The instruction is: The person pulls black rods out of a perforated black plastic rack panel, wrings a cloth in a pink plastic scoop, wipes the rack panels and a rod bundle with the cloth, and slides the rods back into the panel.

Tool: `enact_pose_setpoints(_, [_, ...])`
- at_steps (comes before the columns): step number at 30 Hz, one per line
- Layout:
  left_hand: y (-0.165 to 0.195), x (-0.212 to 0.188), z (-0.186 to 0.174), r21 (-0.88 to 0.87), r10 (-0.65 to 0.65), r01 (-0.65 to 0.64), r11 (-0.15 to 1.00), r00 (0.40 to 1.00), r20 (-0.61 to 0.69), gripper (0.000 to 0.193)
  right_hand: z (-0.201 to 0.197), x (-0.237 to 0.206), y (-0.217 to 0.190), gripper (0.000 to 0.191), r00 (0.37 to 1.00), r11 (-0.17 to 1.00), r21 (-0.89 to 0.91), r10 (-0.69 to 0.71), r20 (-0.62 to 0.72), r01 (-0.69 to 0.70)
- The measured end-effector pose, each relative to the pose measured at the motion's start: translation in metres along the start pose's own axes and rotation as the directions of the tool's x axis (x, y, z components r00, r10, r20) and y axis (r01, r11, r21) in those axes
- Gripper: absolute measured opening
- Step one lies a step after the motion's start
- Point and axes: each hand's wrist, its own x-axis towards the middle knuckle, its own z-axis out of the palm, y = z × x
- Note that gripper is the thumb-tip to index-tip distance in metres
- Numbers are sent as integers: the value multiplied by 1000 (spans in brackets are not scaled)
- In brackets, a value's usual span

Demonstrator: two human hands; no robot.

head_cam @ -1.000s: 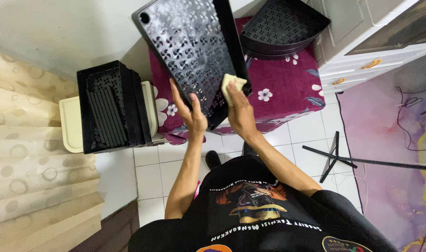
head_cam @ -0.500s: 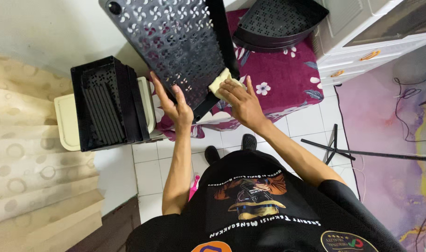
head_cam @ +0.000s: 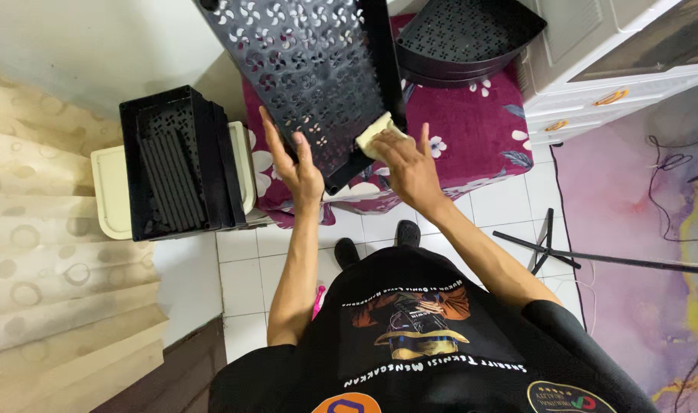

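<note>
Wiping in progress, by the look: pale yellow cloth [head_cam: 373, 131] pressed against the lower edge of the black perforated panel [head_cam: 303, 76], held up tilted above the maroon flowered cover [head_cam: 471, 145]. Right hand [head_cam: 410, 172] closed over the cloth, fingers bunched on it, wrist bent upward, forearm rising from the lower right. Left hand [head_cam: 295, 164] spread flat on the underside of the panel, fingers extended, supporting and not clasping, arm nearly straight. Probably asks next for moving the cloth along the edge while keeping the panel steady. Beside, to the left, black perforated crate [head_cam: 177, 164] on a cream lid; behind, stacked black corner trays [head_cam: 464, 38].
</note>
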Motion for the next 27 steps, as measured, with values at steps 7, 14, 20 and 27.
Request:
enact_pose_setpoints(7, [-2,-1,6,36,8,-10,999,998,70,60,3,-6,-38,42,953,922,254,262,152,-294])
enact_pose_setpoints(14, [5,-11,10,21,-16,12,1000,982,190,57,-21,54,-19,46,873,906,417,256,-415,-68])
enact_pose_setpoints(20, [18,-26,14,38,-56,49,998,974,221,57,1,82,18,80,967,992,116,76,-242,-49])
enact_pose_setpoints(27, [25,-18,9,-87,-152,165,982,978,142,61,27,24,-4,82,977,974,160,181,-109,-162])
